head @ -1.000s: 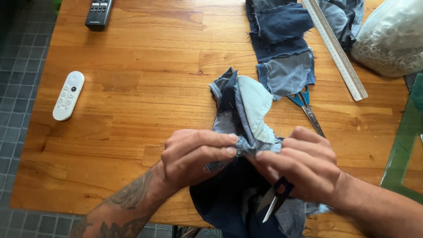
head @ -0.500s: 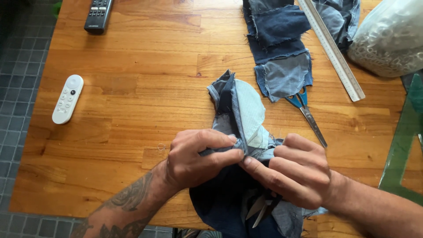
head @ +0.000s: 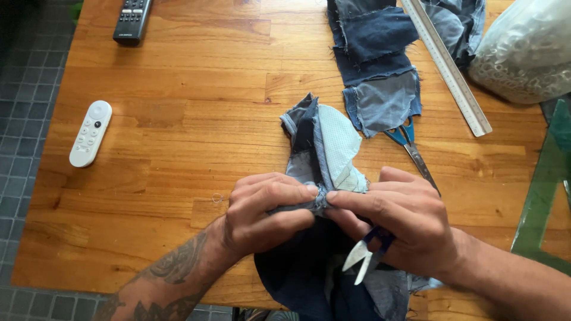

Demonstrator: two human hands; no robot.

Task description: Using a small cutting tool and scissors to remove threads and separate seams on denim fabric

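While you are leaning over the near edge of the wooden table (head: 178,119), your 2 hands are pinching the same seam of a folded denim piece (head: 321,154). Your left hand (head: 264,211) is curling shut around the fabric from the left, thumb and forefinger squeezing the fold. Your right hand (head: 404,226) is meeting it fingertip to fingertip and is also gripping small thread snips (head: 366,255), whose blades are pointing down toward you over the dark cloth hanging off the table edge. Just beyond your right hand, blue-handled scissors (head: 410,145) are lying partly under a stack of denim scraps (head: 377,65). Beside that, a metal ruler (head: 446,65) is running diagonally, near a clear plastic bag (head: 526,53). Far left, a white remote (head: 90,133) is lying well apart from a black remote (head: 132,21).
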